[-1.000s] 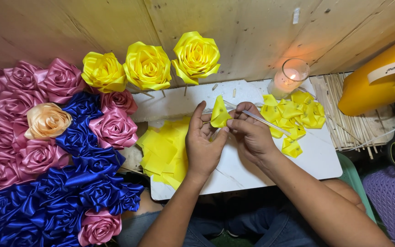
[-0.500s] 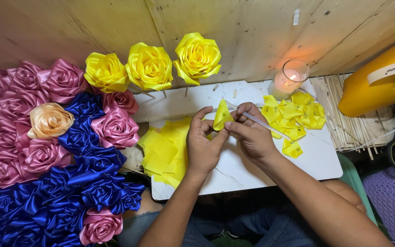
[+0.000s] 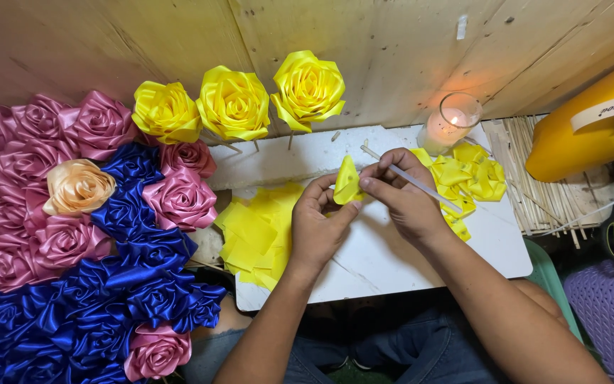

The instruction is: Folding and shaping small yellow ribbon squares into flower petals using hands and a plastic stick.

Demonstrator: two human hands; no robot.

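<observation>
Both hands, left (image 3: 319, 229) and right (image 3: 405, 202), meet, fingertips pinched.

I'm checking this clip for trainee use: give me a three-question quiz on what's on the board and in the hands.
1. True or false: the candle is lit.
2. How many yellow roses stand by the wall?
3. What lies under the left hand? A) scissors B) yellow squares C) blue ribbon

Key:
1. True.
2. Three.
3. B. Both the left and right hand pinch a folded petal; the right also holds a stick.
</observation>
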